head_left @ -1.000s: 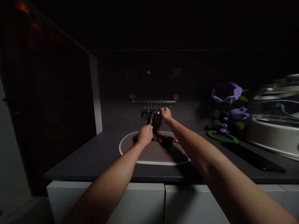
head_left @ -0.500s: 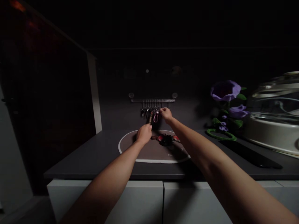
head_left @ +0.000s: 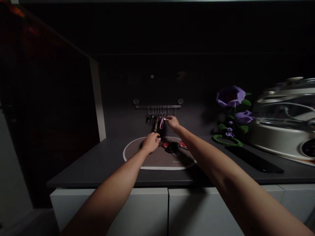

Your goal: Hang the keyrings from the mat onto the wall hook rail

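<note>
Hands (head_left: 151, 143) near keys (head_left: 149, 120) below rail (head_left: 158, 106)

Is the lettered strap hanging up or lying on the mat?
Hanging: the lettered strap runs nearly upright below the hook rail, its lower end above the left hand. I cannot tell which hook holds it.

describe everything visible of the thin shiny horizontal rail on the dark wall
The thin, shiny rail looks like metal or clear plastic; hard to tell which. It runs level across the dark wall, with a round, glassy-looking mount at each end. Slim hooks hang from it in a row, with small silvery keys below. The right hand is beneath it, beside the pink loop strap, not touching the rail.
</note>
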Tool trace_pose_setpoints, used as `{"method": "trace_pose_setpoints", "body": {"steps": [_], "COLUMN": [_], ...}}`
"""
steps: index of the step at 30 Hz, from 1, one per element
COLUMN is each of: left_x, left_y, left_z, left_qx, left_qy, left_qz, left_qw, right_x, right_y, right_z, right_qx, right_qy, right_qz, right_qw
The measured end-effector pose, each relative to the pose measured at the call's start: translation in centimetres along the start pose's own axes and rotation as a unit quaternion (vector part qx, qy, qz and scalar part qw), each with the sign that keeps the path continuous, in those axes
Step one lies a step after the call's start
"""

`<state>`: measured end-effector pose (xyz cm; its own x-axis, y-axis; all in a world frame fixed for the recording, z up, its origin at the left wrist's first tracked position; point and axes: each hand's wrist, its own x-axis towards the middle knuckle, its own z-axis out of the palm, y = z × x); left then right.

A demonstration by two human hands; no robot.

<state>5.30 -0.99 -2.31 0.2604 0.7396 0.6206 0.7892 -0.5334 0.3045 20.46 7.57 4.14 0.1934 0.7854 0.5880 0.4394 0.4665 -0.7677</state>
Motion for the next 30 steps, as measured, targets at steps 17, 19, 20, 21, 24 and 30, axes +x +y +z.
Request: {"method": "trace_pose_setpoints", "body": {"steps": [17, 19, 20, 21, 24, 30], "left_x": [-0.5, -0.6, -0.5, -0.5, -0.5, -0.3], "left_y": [-0.6, -0.7, -0.7, -0.8, -0.9, -1.0], "left_z": [0.1, 0.2, 0.2, 0.2, 0.3, 0.4], "left_qx": [0.036, 0.042, 0.045, 0.048, 0.057, 0.056], "left_qy": [-0.089, -0.102, -0.108, -0.112, -0.115, -0.107], "left_qz": [0.023, 0.018, 0.017, 0.017, 0.014, 0.012], "left_qw": [0.995, 0.994, 0.993, 0.992, 0.992, 0.993], "right_x": [-8.9, -9.4, -9.5, -9.6, -9.6, -9.4], "right_y": [-0.3, 0.2, 0.3, 0.3, 0.2, 0.5], "right_z": [-3.9, -4.3, -4.4, -4.4, -4.3, -3.8], "right_qx": [0.017, -0.021, -0.040, -0.057, -0.100, -0.138], "right_qy": [-0.002, -0.009, -0.014, -0.019, -0.032, -0.043], "right_qz": [-0.012, -0.025, -0.030, -0.036, -0.058, -0.089], "right_qw": [1.000, 0.999, 0.999, 0.998, 0.993, 0.986]}}
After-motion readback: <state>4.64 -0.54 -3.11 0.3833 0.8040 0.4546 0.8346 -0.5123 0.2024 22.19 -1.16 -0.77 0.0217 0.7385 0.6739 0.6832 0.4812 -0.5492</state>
